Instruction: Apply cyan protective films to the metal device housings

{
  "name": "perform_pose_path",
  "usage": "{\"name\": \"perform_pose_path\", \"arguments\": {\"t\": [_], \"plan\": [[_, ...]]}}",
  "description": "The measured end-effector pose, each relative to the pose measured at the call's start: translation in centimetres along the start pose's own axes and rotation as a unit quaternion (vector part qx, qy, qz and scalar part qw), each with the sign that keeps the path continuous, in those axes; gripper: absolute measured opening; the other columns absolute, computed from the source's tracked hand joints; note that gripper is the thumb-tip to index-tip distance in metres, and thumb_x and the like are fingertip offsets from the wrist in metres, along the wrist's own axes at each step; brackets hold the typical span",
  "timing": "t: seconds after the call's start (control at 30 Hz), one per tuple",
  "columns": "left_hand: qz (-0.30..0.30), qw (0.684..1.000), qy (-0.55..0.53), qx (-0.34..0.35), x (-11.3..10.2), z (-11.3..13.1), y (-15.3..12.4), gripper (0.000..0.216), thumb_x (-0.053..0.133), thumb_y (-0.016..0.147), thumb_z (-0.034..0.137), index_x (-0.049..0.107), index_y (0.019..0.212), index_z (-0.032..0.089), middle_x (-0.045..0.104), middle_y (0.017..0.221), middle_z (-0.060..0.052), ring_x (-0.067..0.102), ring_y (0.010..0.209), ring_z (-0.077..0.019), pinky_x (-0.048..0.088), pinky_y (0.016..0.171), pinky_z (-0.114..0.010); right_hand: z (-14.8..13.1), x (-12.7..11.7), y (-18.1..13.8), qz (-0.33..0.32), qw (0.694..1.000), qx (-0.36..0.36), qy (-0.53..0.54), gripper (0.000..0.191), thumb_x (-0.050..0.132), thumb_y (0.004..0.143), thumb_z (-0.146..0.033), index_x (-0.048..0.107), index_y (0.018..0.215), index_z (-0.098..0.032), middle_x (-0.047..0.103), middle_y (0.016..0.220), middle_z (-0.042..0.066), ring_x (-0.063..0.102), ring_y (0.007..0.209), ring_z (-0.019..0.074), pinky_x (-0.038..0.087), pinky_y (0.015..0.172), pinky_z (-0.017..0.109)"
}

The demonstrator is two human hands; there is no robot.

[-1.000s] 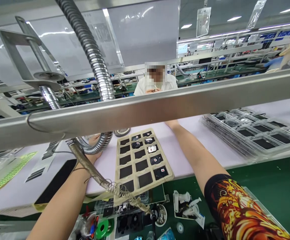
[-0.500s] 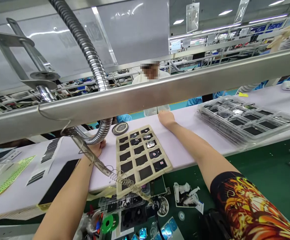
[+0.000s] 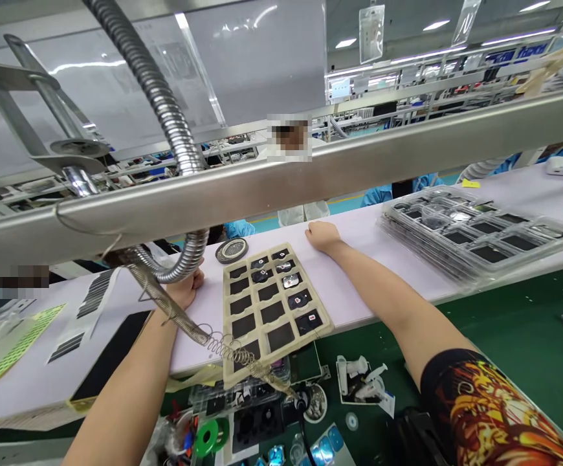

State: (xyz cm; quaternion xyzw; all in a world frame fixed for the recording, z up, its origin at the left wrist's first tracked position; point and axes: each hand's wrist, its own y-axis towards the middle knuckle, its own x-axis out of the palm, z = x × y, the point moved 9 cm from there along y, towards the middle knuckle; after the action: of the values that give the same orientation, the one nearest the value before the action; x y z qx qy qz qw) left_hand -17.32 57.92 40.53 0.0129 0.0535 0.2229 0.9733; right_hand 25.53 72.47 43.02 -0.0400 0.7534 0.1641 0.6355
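My left hand (image 3: pixel 187 288) rests as a closed fist on the white board (image 3: pixel 354 285), partly behind a bent flexible metal hose (image 3: pixel 184 259); what it holds, if anything, is hidden. My right hand (image 3: pixel 321 235) lies near the board's far edge with its fingers curled in. Between the hands sits a beige tray (image 3: pixel 229 359) of dark square pockets. Several pockets in its right columns hold small black parts (image 3: pixel 299 299). A round metal disc (image 3: pixel 231 250) lies just beyond the tray.
A steel rail (image 3: pixel 359 165) crosses the view above my hands. Stacked clear blister trays (image 3: pixel 475 236) lie at the right. A coiled wire stand (image 3: pixel 223 349), a green tape roll (image 3: pixel 207 437) and small tools crowd the green bench below. A person in white (image 3: pixel 303 212) stands opposite.
My right hand has gone from lying flat to a curled fist at the board's far edge. The left fist stays by the hose. The view has dropped a little.
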Motion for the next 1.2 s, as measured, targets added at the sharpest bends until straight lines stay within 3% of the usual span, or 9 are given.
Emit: {"name": "perform_pose_path", "arguments": {"t": [0.37, 0.8, 1.2], "plan": [[0.005, 0.999, -0.045, 0.002, -0.3, -0.2, 0.2, 0.063, 0.087, 0.083, 0.037, 0.028, 0.064, 0.025, 0.023, 0.059, 0.008, 0.027, 0.05, -0.009, 0.018, 0.048, -0.03, 0.8, 1.2, 1.1, -0.053, 0.998, -0.025, 0.036, 0.036, 0.046, 0.107, -0.032, 0.078, 0.118, -0.019, 0.081, 0.128, 0.016, 0.075, 0.115, 0.0291, 0.054, 0.099, 0.038], [0.01, 0.999, -0.044, 0.008, -0.3, -0.1, 0.2, 0.066, 0.091, 0.079, 0.041, 0.029, 0.063, 0.024, 0.024, 0.058, 0.008, 0.027, 0.051, -0.0088, 0.02, 0.046, -0.028, 0.9, 1.1, 1.2, -0.059, 0.997, -0.018, 0.04, 0.036, 0.047, 0.107, -0.032, 0.079, 0.117, -0.02, 0.081, 0.126, 0.016, 0.075, 0.116, 0.0292, 0.054, 0.098, 0.037], [0.006, 0.999, -0.046, 0.008, -0.4, -0.3, 0.5, 0.067, 0.092, 0.077, 0.044, 0.03, 0.064, 0.024, 0.025, 0.057, 0.009, 0.027, 0.05, -0.0082, 0.019, 0.046, -0.028, 1.4, 0.9, 1.3, -0.036, 0.995, 0.006, 0.091, 0.027, 0.053, 0.104, -0.034, 0.077, 0.104, -0.021, 0.082, 0.118, 0.015, 0.075, 0.113, 0.0289, 0.053, 0.098, 0.036]]}}
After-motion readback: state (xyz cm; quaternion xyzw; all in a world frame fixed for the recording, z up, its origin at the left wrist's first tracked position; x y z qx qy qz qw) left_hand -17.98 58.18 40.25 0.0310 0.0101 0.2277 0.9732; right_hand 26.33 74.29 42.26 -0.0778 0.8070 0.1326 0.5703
